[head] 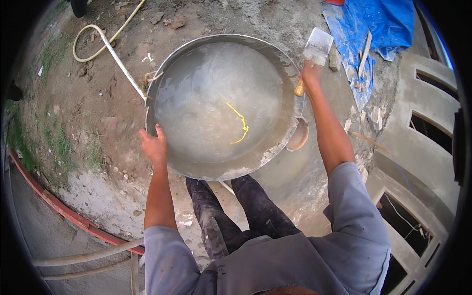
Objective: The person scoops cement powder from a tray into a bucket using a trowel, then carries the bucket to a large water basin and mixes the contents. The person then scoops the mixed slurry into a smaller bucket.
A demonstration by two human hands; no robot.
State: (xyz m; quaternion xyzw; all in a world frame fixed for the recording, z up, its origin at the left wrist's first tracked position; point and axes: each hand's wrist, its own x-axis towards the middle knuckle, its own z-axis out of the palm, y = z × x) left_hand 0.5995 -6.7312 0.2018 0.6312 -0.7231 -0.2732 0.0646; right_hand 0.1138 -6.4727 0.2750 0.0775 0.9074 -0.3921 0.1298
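A large round metal basin (pixel 206 172) of cloudy grey water stands before me, with a yellow strip (pixel 243 123) in the water. My left hand (pixel 153 145) grips its rim at the left. In my right hand (pixel 311 75), over the basin's right rim, is a flat-bladed trowel (pixel 318 46) with a wooden handle, its blade pointing away from me. A rope (pixel 150 79) is tied at the basin's upper left rim. Part of a round reddish-brown container (pixel 299 136) shows beneath the lower right rim; the rest is hidden.
A pale hose (pixel 121 66) runs to the basin's left side. At the upper right lie a blue tarpaulin (pixel 387 25) and a stone (pixel 335 59). Cement panels with openings (pixel 424 110) stand at the right. A red beam (pixel 70 212) and bamboo poles (pixel 88 258) are at lower left.
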